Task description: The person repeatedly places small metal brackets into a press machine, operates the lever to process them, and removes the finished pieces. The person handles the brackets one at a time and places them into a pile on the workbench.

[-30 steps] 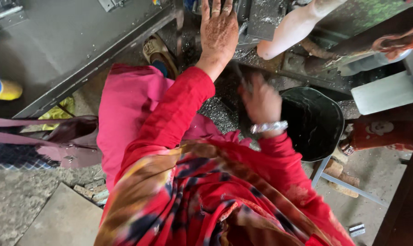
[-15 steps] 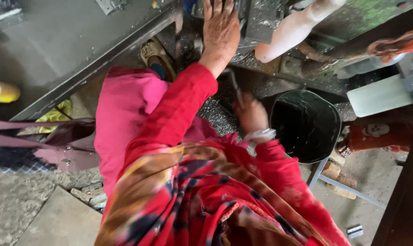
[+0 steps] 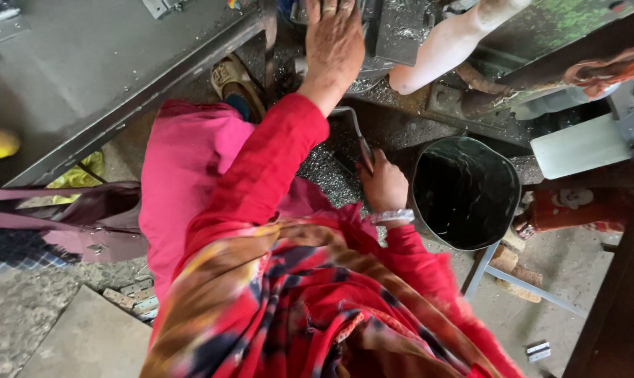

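The left hand (image 3: 334, 43) is stretched forward and upward, palm down, fingers spread wide and flat against the grey metal machine part (image 3: 394, 31) at the top of the view; it grips nothing. A ring shows on one finger. The red sleeve (image 3: 261, 175) runs from that wrist back toward the body.

The right hand (image 3: 383, 185) is lower and closer to the body, closed around the end of a thin bent metal rod (image 3: 355, 129). The rod rises from the fist, leans slightly left, and turns into a short hooked section at its upper end, just below the left wrist. A silver bracelet (image 3: 392, 217) circles the right wrist.

Beneath the right hand lies a heap of fine metal shavings (image 3: 327, 175), grey and glittering, spread on a dark surface beside the person's pink-clad leg (image 3: 184, 175). Whether the rod's lower tip touches the shavings cannot be told; the fist hides it.

Just to the right of the right hand stands a round black bucket (image 3: 467, 192), upright, its interior dark; contents cannot be made out. It rests near a light metal frame (image 3: 513, 280).

A pale cylindrical handle (image 3: 446, 45) projects from the machine at upper right. A grey tabletop (image 3: 72, 77) slants across upper left. A sandalled foot (image 3: 236, 80) shows below the left forearm
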